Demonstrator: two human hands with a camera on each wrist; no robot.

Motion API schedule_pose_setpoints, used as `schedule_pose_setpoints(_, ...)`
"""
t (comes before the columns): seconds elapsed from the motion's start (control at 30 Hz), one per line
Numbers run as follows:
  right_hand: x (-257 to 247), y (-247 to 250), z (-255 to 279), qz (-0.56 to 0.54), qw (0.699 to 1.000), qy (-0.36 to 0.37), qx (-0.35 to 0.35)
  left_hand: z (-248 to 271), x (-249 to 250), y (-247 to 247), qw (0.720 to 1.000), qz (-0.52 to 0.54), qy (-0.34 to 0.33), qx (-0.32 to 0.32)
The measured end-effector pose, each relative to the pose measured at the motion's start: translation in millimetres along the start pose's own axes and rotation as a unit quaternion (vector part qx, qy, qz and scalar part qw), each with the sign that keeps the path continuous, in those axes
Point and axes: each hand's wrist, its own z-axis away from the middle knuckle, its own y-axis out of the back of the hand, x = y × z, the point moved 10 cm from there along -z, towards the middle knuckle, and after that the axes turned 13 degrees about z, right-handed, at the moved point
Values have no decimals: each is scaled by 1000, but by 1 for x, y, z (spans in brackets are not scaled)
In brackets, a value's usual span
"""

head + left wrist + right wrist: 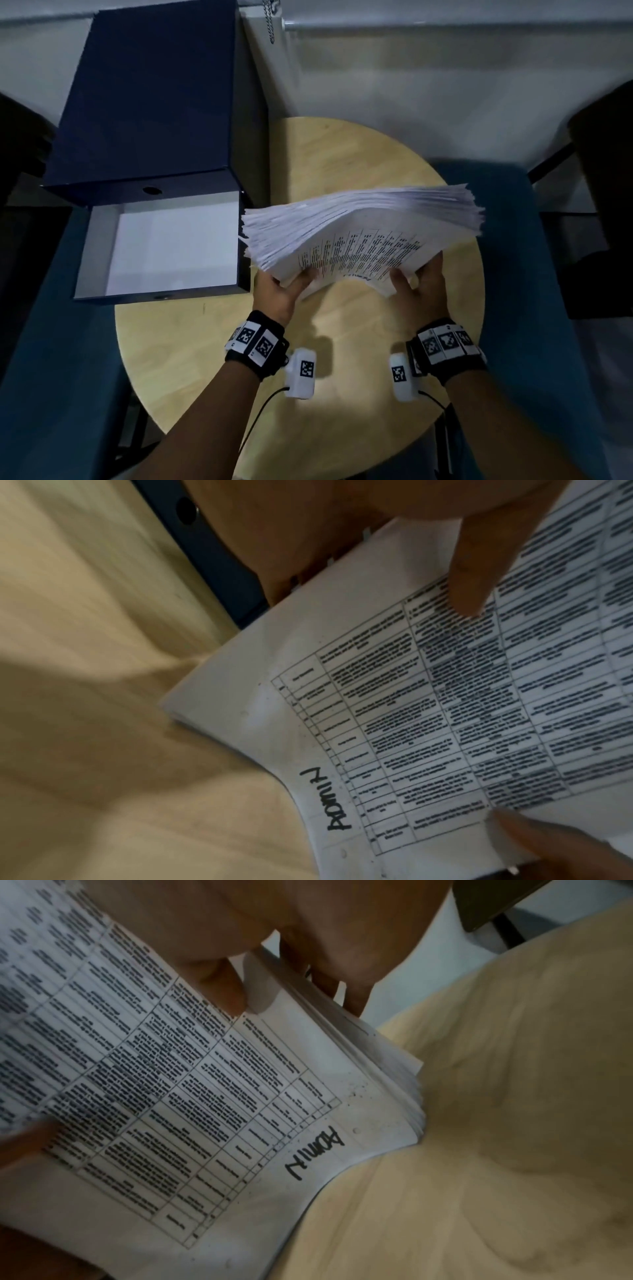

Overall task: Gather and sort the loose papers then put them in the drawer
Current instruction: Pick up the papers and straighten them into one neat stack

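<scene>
Both hands, left hand [279, 294] and right hand [423, 291], grip the paper stack [363, 233] by its near edge, thumbs on top; the open drawer [164, 246] lies just left of the left fingers.

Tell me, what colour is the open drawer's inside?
White, inside the dark blue drawer; the head view shows it best.

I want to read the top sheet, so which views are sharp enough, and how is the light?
Head view: dim room, stack of papers bright, print too small. Left wrist view: handwritten word legible, table text smeared. Right wrist view: similar blur, round table streaked.
</scene>
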Motion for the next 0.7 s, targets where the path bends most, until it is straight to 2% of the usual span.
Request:
schedule_pose_setpoints(0.17,8,-8,-2,-7,1000,-14,-24,-3,31,-11,997,36,-63,-25)
schedule_pose_setpoints(0.27,11,-7,-5,-8,1000,-24,-16,-5,38,-13,994,71,-64,-48)
schedule_pose_setpoints(0.4,16,-22,-3,0,999,-29,-36,-6,43,-14,990,116,-69,-32)
schedule_pose_setpoints(0.7,30,-25,8,-20,999,-50,-6,-5,41,-19,988,130,-62,-56)
